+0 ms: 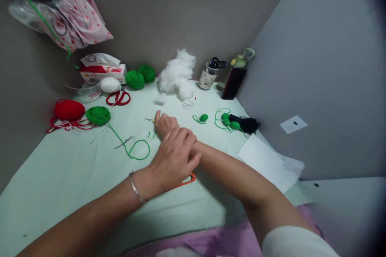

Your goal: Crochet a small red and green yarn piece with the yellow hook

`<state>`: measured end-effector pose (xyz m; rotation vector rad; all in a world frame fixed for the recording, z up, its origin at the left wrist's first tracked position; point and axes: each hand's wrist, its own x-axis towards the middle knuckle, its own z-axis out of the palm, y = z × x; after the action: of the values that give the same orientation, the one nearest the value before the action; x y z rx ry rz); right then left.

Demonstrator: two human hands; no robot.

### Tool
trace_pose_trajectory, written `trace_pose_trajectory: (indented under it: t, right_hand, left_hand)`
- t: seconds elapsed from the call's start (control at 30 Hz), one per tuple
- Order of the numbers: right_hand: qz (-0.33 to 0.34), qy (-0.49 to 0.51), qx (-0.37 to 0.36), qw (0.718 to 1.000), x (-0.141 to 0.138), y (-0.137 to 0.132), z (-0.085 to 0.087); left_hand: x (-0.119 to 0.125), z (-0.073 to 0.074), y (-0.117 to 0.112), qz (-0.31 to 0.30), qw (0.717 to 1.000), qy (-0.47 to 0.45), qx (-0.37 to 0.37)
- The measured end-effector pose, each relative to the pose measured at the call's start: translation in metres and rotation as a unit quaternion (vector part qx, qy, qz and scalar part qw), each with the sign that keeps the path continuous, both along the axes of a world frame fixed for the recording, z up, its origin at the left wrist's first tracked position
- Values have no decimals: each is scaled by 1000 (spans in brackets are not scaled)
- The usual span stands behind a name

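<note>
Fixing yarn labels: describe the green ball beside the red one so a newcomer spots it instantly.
On the pale tablecloth, find the big red yarn ball at far left. The green yarn ball sits just right of it. Unlike the two green balls beside the tissue box, this one has a green strand running out into a loop on the cloth.

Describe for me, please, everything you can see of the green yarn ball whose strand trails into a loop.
The green yarn ball is a squat, rounded bundle of wound strands that looks soft. It rests on the pale green cloth, right of the red yarn ball in the picture. One strand runs from its right side to a loop near the left hand. No hand touches it; whether the tangle of red and white yarn beside it does is unclear.
</note>
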<state>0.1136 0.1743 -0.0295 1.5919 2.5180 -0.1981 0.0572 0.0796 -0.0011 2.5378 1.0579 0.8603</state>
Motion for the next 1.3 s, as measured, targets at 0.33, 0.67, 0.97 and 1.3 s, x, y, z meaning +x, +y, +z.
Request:
trace_pose_trajectory:
  t: [0.33, 0.67, 0.97, 1.3]
  right_hand:
    - [-16, -73, 67, 995, -14, 1, -13]
    - [-9, -108, 97, 989, -20, -7, -14]
    - [-28, -47, 81, 995, -18, -7, -13]
    - [-60, 170, -54, 982, 28, 6, 8]
  left_hand:
    - [14, 18, -29, -97, 991, -41, -82]
    - [37, 50, -26, -76, 979, 68, -174]
    - [28, 31, -19, -52, 969, 99, -220]
    - [-57, 22, -32, -193, 926, 8, -324]
